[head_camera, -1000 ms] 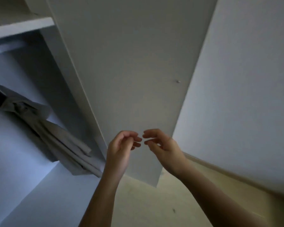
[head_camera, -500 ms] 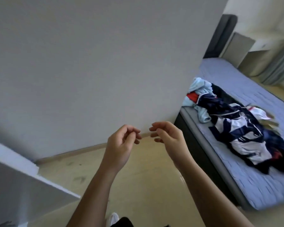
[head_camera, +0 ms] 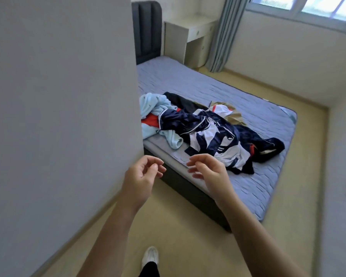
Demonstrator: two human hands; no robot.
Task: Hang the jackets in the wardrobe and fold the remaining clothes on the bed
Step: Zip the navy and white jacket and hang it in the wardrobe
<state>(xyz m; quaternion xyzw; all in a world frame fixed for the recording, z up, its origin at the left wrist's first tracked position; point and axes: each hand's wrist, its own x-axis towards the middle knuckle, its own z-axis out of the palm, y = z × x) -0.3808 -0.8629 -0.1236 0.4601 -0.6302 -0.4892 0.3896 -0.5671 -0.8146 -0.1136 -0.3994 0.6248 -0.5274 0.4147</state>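
Observation:
A heap of clothes lies on the bed [head_camera: 268, 176], which has a lilac quilted cover. On top is a navy and white track jacket [head_camera: 214, 138]. A light blue garment [head_camera: 158, 108] lies at the heap's left, with a bit of red cloth [head_camera: 150, 120] beside it and a tan garment [head_camera: 234, 116] behind. My left hand [head_camera: 142, 176] and my right hand [head_camera: 210, 172] hover side by side in front of the bed's near edge, fingers loosely curled, holding nothing. The wardrobe is out of view.
A grey wall [head_camera: 58, 116] fills the left side and hides part of the heap. Behind the bed stand a dark headboard [head_camera: 147, 31], a cream desk [head_camera: 188, 35] and a grey curtain [head_camera: 222, 37] under a window. My white shoe [head_camera: 151, 256] is on the beige floor.
The view has swung right, from the wardrobe interior with a hanging grey garment to the bed. My hands stayed in front of me and drifted slightly apart.

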